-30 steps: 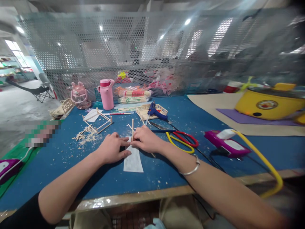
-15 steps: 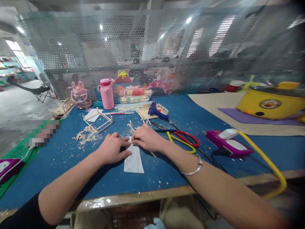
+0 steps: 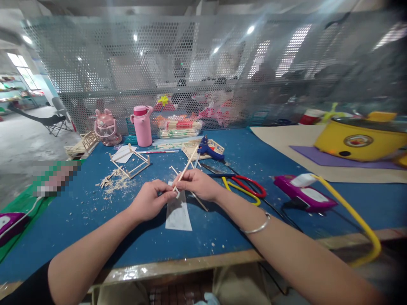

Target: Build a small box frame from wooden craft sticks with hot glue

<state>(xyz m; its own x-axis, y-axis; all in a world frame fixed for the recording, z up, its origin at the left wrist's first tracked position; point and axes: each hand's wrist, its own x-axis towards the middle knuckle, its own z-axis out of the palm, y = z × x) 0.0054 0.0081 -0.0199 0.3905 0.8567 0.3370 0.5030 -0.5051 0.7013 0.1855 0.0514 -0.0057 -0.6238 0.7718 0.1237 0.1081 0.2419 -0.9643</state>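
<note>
A thin wooden stick (image 3: 188, 166) slants up and to the right above a white paper strip (image 3: 178, 216). My right hand (image 3: 199, 184) pinches it near its lower end. There a short light piece (image 3: 177, 194) meets the stick, and my left hand (image 3: 154, 199) closes thumb and fingers on that piece. Whether the two are joined is too small to tell. Another loose stick (image 3: 200, 201) lies under my right hand. Beyond the hands, a blue glue gun (image 3: 210, 151) rests by a small stick-built tray (image 3: 190, 149).
To the left stand a stick frame (image 3: 140, 169) and a heap of wood crumbs (image 3: 116, 180). Scissors with red and yellow handles (image 3: 249, 186) lie right, near a purple power strip (image 3: 305, 195). Pink bottle (image 3: 143, 129), wrapped stick bundle (image 3: 180, 128) and yellow pot (image 3: 359, 140) stand farther back.
The stick, upright on the paper before, is now lifted and tilted to the right. My left hand has gone from fingers extended on the paper to a pinch at its lower end.
</note>
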